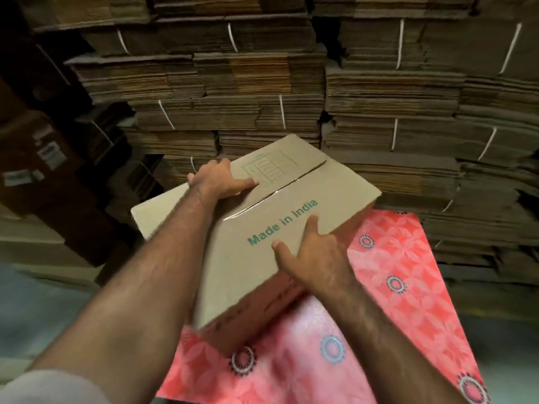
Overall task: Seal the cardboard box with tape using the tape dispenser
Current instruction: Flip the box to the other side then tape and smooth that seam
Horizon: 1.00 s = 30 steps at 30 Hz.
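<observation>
A brown cardboard box (262, 228) printed "Made in India" sits tilted on a table with a pink patterned cloth (393, 287). Its two top flaps are folded down and meet at a centre seam that gapes slightly; whether tape lies on the seam I cannot tell. My left hand (221, 179) grips the box's far left edge, thumb on the top. My right hand (312, 255) holds the near right edge, fingers spread on the top flap. No tape dispenser is in view.
Tall stacks of flattened, strapped cardboard (291, 83) fill the wall right behind the table. Darker brown cartons (43, 170) with labels stand at the left. Grey floor (29, 301) shows at the lower left, beside the table.
</observation>
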Each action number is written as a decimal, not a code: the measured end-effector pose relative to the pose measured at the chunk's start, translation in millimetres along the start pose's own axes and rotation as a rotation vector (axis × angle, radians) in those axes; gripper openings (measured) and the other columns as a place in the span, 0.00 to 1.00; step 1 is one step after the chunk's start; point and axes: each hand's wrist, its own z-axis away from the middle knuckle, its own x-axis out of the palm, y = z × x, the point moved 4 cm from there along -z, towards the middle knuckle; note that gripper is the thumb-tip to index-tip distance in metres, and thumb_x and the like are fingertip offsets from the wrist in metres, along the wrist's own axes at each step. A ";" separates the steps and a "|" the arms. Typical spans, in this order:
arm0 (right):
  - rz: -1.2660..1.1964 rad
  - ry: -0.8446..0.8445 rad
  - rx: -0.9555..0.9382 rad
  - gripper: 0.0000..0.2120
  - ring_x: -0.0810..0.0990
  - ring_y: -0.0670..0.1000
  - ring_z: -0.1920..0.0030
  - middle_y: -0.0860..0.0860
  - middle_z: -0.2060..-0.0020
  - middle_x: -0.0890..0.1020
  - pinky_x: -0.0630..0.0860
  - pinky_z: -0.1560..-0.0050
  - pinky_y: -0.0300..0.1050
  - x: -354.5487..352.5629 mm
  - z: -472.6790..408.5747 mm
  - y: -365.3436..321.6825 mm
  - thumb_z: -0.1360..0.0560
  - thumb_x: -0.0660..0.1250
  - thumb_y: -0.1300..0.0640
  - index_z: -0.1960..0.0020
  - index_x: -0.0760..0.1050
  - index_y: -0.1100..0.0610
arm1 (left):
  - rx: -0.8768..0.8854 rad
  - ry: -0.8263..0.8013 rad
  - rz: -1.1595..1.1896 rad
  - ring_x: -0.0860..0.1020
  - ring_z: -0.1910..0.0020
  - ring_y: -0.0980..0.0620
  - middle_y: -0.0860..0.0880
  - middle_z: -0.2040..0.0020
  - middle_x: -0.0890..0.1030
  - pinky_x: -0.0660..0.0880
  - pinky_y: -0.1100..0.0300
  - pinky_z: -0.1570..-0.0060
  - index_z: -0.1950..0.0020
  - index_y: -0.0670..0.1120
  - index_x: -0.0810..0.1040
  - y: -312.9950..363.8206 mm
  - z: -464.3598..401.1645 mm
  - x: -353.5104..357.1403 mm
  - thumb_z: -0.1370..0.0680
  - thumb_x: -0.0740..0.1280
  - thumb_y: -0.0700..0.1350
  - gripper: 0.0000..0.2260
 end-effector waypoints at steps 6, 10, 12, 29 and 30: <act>0.115 -0.078 0.016 0.41 0.79 0.63 0.42 0.61 0.44 0.81 0.75 0.46 0.51 8.9 44.4 -38.0 0.21 0.60 0.37 0.24 0.59 0.69 | 0.342 -0.103 -0.013 0.74 0.35 0.44 0.47 0.33 0.76 0.69 0.43 0.34 0.27 0.52 0.70 30.7 -10.7 -3.0 0.36 0.67 0.75 0.44; 0.160 0.164 -0.024 0.20 0.82 0.58 0.52 0.54 0.54 0.84 0.75 0.54 0.48 -28.1 5.2 -49.7 0.21 0.60 0.39 0.45 0.81 0.54 | 0.389 0.108 0.247 0.74 0.35 0.46 0.45 0.34 0.77 0.70 0.50 0.33 0.30 0.47 0.74 13.9 22.9 -14.6 0.25 0.71 0.56 0.26; 0.163 0.258 -0.095 0.17 0.82 0.55 0.52 0.52 0.54 0.84 0.76 0.56 0.47 -37.4 -39.4 -60.2 0.21 0.62 0.42 0.43 0.81 0.53 | 0.217 0.232 0.549 0.81 0.48 0.48 0.48 0.48 0.83 0.78 0.51 0.46 0.43 0.51 0.80 -8.5 64.9 -22.2 0.24 0.70 0.52 0.11; 0.331 -0.040 -0.250 0.38 0.58 0.61 0.23 0.57 0.23 0.64 0.53 0.26 0.70 -11.1 -152.0 -95.9 0.26 0.58 0.26 0.28 0.73 0.52 | -0.103 -0.368 1.456 0.74 0.41 0.62 0.54 0.26 0.68 0.68 0.50 0.29 0.22 0.66 0.51 15.8 290.6 45.1 0.42 0.78 0.66 0.55; 0.314 -0.042 -0.238 0.36 0.59 0.61 0.23 0.57 0.23 0.64 0.53 0.26 0.70 -16.2 -151.1 -89.2 0.26 0.60 0.27 0.29 0.74 0.52 | -0.114 -0.314 1.495 0.73 0.47 0.65 0.61 0.30 0.69 0.68 0.49 0.29 0.21 0.64 0.53 16.3 289.9 39.5 0.41 0.77 0.64 0.53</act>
